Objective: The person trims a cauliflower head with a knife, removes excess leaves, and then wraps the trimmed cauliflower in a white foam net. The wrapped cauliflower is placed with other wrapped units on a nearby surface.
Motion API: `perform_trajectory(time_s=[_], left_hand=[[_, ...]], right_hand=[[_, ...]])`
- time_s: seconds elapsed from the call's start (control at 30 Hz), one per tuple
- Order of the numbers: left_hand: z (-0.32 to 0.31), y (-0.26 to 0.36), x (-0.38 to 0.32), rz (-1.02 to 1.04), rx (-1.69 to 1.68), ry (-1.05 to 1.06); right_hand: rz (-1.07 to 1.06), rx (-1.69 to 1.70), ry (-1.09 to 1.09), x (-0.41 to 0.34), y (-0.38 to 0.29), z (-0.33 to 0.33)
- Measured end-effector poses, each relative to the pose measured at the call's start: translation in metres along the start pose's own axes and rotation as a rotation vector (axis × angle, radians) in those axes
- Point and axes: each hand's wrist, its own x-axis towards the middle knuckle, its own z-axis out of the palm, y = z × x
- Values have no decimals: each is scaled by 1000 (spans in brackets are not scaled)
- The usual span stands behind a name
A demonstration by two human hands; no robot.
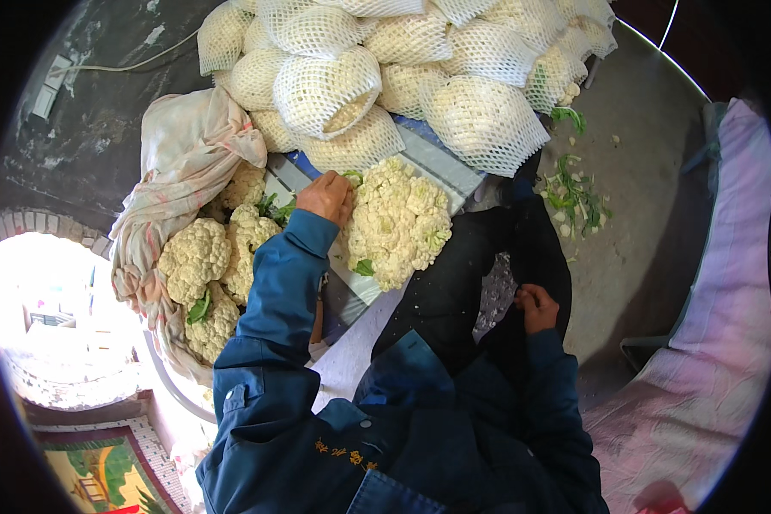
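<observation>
A large cream cauliflower head, with small green leaves at its edge, rests on a grey board in front of me. My left hand grips its left side, fingers curled beside a leaf and their tips hidden. Over my dark trousers, to the right, my right hand hangs near the knee with bent fingers. Whether it holds something small is too hard to see. Beyond the board is a pile of cauliflowers in white foam net sleeves.
Bare cauliflowers lie at the left, partly under a stained cloth. Leaf trimmings and small florets are scattered over the concrete floor. A pink cloth drapes along the right side. A power strip with a cable lies upper left.
</observation>
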Motion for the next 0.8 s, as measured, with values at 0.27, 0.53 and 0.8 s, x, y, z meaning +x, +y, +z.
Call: perform_trajectory(time_s=[0.27, 0.53, 0.8], left_hand=[[-1, -10, -9, -144, -225, 45], [-24, 27, -6, -185, -250, 217], [-33, 135, -19, 23, -654, 293]], right_hand=[[-5, 18, -21, 1, -1, 0], [-5, -48, -19, 0, -3, 0], [-8, -90, -67, -2, 3, -2]])
